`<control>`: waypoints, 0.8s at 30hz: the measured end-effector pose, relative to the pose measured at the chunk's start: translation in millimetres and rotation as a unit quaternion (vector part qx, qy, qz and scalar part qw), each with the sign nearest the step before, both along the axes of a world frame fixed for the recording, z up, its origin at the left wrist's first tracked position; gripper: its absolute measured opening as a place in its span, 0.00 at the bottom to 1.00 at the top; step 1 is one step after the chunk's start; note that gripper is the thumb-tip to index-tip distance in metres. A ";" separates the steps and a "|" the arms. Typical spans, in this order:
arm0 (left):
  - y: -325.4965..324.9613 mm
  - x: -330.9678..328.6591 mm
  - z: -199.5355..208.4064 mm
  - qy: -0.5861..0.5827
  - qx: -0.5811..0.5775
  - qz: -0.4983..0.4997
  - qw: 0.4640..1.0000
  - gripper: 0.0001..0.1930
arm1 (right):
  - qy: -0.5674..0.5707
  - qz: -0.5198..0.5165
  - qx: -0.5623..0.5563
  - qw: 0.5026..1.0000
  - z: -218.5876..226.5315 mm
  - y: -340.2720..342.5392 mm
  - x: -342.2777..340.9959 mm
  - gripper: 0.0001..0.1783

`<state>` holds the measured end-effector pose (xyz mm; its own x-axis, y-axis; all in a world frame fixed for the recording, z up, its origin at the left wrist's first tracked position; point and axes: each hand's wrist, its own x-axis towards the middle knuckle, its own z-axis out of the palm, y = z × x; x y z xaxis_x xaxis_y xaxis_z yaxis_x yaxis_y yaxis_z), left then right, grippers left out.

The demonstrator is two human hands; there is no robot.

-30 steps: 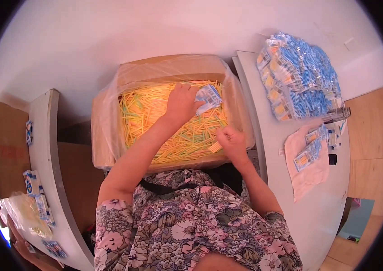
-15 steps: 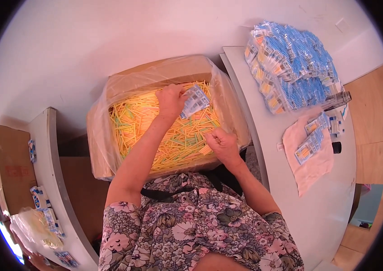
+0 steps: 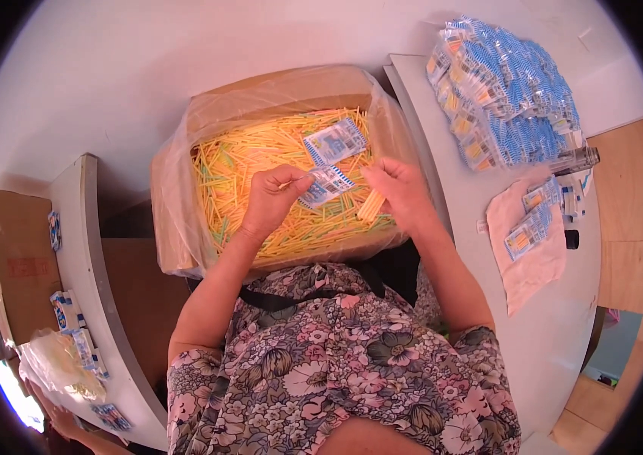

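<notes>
Between the thumb and fingers of my left hand (image 3: 270, 201) is a small clear plastic bag (image 3: 327, 187) with blue print and a striped edge. My right hand (image 3: 403, 196) is closed round a short bundle of thin yellow sticks (image 3: 371, 205), just right of that bag. Both hands are over a cardboard box (image 3: 279, 101) lined with clear plastic. Loose thin sticks (image 3: 249, 148) in yellow, orange and green fill it. More printed bags (image 3: 336, 142) lie on the sticks beyond my left hand's bag.
To the right, a white table (image 3: 473, 265) bears a large heap of filled bags (image 3: 507, 95) and a pink cloth (image 3: 522, 280) with filled bags (image 3: 530, 231) on it. A white shelf edge (image 3: 101, 280) stands left. Another person's hand (image 3: 63, 421) shows at lower left.
My left hand has come back from the stacked bags with one bag in its fingers. My right hand has moved up toward it with the sticks. Bags now lie on the sticks.
</notes>
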<state>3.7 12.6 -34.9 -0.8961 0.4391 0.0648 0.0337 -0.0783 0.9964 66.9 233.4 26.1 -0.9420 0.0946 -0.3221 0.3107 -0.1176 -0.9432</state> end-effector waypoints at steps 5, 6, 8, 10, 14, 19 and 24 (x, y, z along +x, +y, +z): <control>-5.5 11.2 0.2 -0.074 0.045 -0.004 0.996 0.03 | -0.021 0.023 -0.110 0.993 24.5 -14.7 -5.2 0.10; -5.1 10.7 1.0 -0.081 0.047 -0.006 0.996 0.02 | -0.020 0.022 -0.108 0.994 20.5 -11.6 -5.1 0.10; -5.3 8.9 -1.5 -0.068 0.034 -0.019 0.997 0.02 | -0.009 0.040 -0.085 0.996 8.3 -1.5 -3.9 0.08; -6.6 9.5 -2.0 -0.060 0.020 -0.029 0.998 0.02 | -0.006 0.038 -0.106 0.994 14.4 -0.1 -3.6 0.08; -5.3 9.3 -2.2 -0.032 0.037 -0.069 0.996 0.04 | -0.019 0.029 -0.057 0.998 10.5 -4.2 -7.9 0.08; -2.4 8.3 -0.7 -0.020 0.032 -0.095 0.995 0.05 | 0.010 0.074 0.037 0.996 8.3 -3.3 -26.4 0.09; 0.1 8.1 -4.7 -0.056 0.040 -0.113 0.991 0.06 | 0.063 0.106 0.183 0.975 2.8 -0.4 -35.9 0.09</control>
